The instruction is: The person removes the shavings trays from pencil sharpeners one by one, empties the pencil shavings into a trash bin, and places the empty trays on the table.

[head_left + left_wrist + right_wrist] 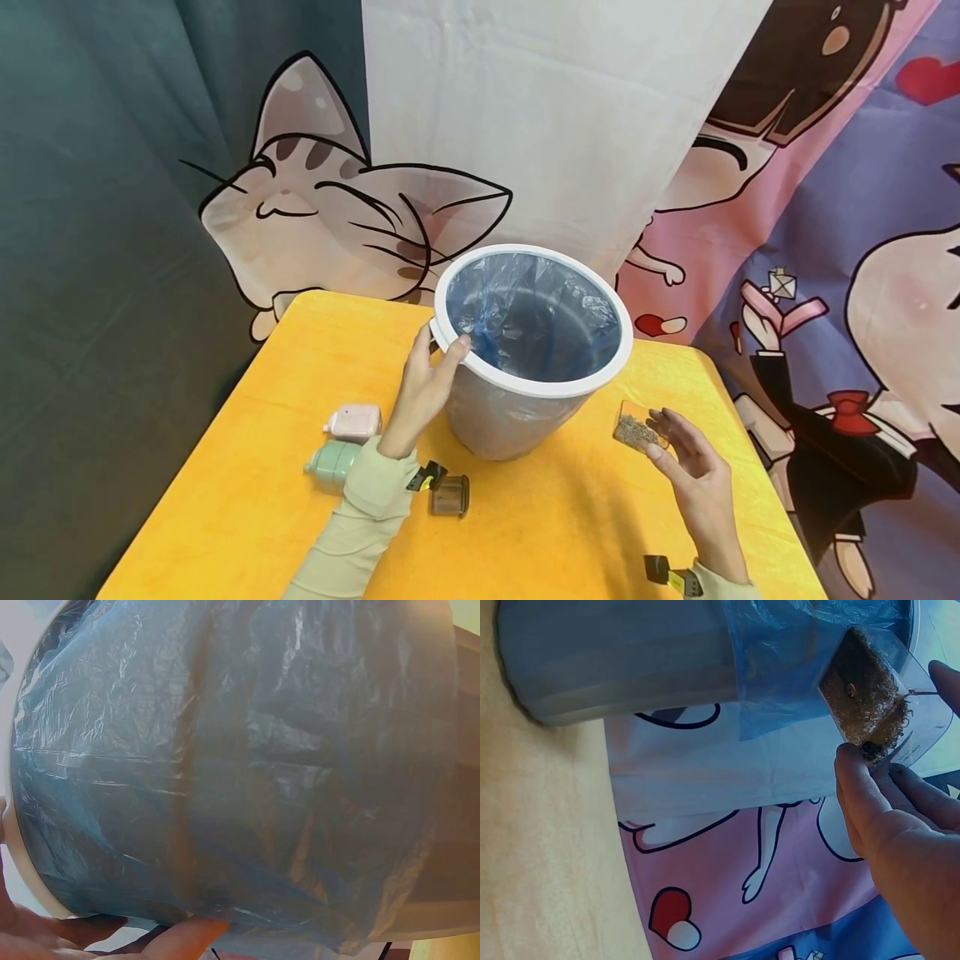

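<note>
A trash bin with a white rim [547,388] stands on the table, lined with a thin bluish plastic bag [525,329]. My left hand [427,387] grips the near left of that rim, thumb over the top; in the left wrist view its fingers [187,937] lie against the bag-covered side. To the right of the bin, my right hand [697,475] holds a small clear box [636,429] between thumb and fingers, tilted. Brown, dry, crumbly bits [866,697] are heaped inside the box.
Left of the bin lie a pink bottle [356,422] and a green bottle [333,465]. A small dark translucent container [450,497] sits near my left wrist. The yellow tabletop [555,542] ends against a cartoon-printed curtain [480,100] behind.
</note>
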The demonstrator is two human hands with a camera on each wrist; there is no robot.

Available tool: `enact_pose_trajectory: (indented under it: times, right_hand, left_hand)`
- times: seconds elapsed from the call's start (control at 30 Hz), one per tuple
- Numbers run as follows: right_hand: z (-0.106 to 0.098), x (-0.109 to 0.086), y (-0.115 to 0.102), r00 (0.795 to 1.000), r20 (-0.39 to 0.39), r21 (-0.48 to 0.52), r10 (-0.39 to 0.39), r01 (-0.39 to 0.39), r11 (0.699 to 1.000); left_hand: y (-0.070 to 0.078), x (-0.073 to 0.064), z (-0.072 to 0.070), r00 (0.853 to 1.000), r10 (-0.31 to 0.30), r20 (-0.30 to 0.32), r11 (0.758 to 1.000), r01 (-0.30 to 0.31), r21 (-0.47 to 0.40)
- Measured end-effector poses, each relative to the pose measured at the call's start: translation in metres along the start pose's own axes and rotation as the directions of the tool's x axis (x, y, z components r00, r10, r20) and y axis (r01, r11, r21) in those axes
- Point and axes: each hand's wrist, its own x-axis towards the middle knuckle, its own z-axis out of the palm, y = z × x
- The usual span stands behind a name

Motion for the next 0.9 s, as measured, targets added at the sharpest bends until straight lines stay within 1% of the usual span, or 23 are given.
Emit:
enact_pose_trajectory:
  times: [0.1,0.2,0.33,0.57,0.73,0.9]
  right_hand:
    - [0.001,0.001,-0.002,1.000,-0.005,0.013,-0.014,0.014,1.000]
    - [0.001,0.001,-0.005,1.000,-0.007,0.032,-0.008,0.009,0.999]
    - [0.001,0.002,-0.010,1.000,-0.008,0.064,-0.005,0.006,0.998]
    - [-0.001,0.005,-0.015,0.999,-0.030,0.044,-0.017,0.019,0.999]
    - [-0.002,0.006,-0.016,0.998,-0.038,0.062,-0.043,0.045,0.997]
    - [-0.002,0.008,-0.017,0.999,-0.029,0.078,-0.034,0.036,0.996]
  left_hand:
    - [0.000,0.000,0.000,1.000,0.004,0.002,1.000,-0.004,-0.008]
    - [0.000,0.000,0.000,1.000,0.009,0.002,1.000,-0.009,-0.013]
    - [0.001,0.000,-0.001,1.000,0.000,0.000,1.000,0.000,-0.003]
    - [0.001,-0.001,0.000,1.000,0.001,-0.002,1.000,-0.001,0.008]
    - [0.001,0.000,0.000,1.000,-0.002,0.002,1.000,0.002,0.005]
    - [0.000,0.000,0.000,1.000,0.006,-0.001,1.000,-0.006,0.005]
